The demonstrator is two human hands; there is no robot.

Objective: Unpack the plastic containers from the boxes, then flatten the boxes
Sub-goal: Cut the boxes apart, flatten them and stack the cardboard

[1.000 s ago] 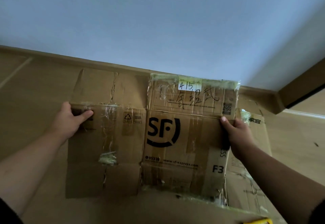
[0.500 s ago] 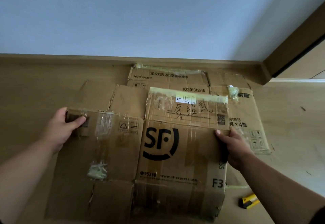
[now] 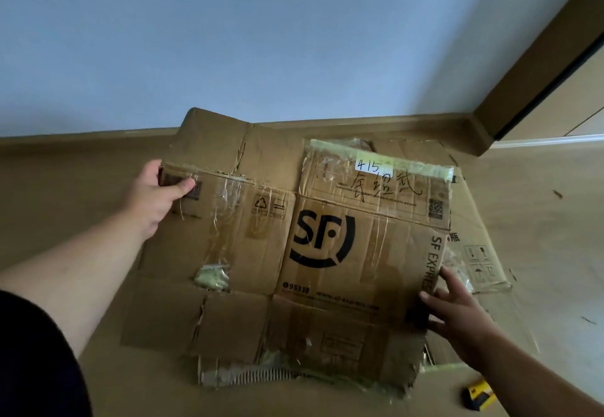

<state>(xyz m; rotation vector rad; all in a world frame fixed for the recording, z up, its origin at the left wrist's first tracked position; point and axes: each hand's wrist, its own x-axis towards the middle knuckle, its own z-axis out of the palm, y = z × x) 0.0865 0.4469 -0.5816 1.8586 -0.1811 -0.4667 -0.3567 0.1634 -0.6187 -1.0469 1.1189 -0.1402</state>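
A pale wall (image 3: 261, 40) stood over a tan wood floor (image 3: 539, 204). A flat SF box (image 3: 294, 253) lay spread out over another flat box (image 3: 477, 253) near the wall. The left hand (image 3: 157, 200) pinched its top left corner, thumb on top. The right hand (image 3: 457, 315) touched its right edge with spread fingers. A small yellow knife (image 3: 478, 398) lay nearby.

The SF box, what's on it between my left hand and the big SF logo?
In the head view, between the left hand and the SF logo on the flattened SF box lie clear tape strips and a printed recycling symbol.
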